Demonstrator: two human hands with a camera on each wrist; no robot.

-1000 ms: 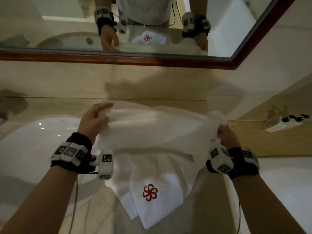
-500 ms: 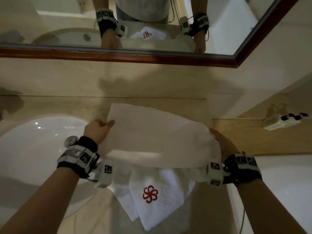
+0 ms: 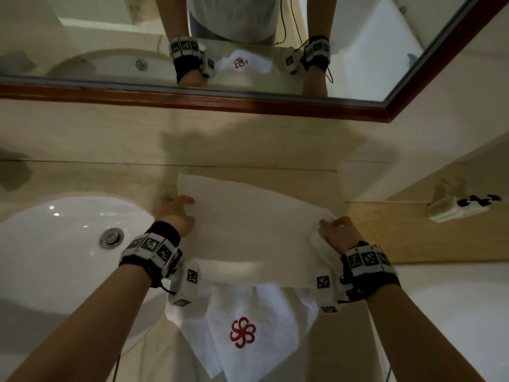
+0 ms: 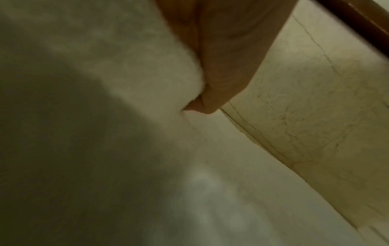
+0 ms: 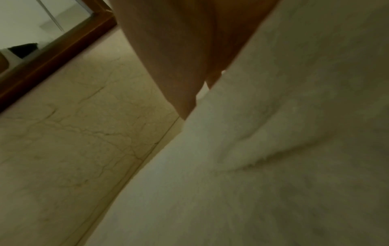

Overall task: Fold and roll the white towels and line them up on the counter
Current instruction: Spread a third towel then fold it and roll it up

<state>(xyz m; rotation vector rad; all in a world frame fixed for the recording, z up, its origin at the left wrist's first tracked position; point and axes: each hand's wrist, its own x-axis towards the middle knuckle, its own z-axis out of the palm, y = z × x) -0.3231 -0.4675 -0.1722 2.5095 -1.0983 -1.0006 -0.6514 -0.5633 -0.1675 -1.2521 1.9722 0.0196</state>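
A plain white towel (image 3: 253, 230) lies spread flat on the beige stone counter (image 3: 316, 354), its far edge near the back wall. My left hand (image 3: 179, 213) pinches its left edge; in the left wrist view the fingertips (image 4: 202, 104) press into the towel (image 4: 136, 74). My right hand (image 3: 337, 232) holds the right edge, thumb on top, and the right wrist view shows the fingers (image 5: 185, 93) lying along the cloth (image 5: 273, 133). Under it, a second white towel with a red flower logo (image 3: 242, 332) hangs over the counter's front edge.
A white sink basin (image 3: 55, 257) with a metal drain (image 3: 111, 237) sits at the left, close to my left hand. A wood-framed mirror (image 3: 248, 104) runs along the back wall. A white wall fixture (image 3: 457, 209) is at the right.
Both hands have brought the lifted, bunched towel down and spread it flat on the counter. The left hand has shifted forward along the left edge. The logo towel has stayed put.
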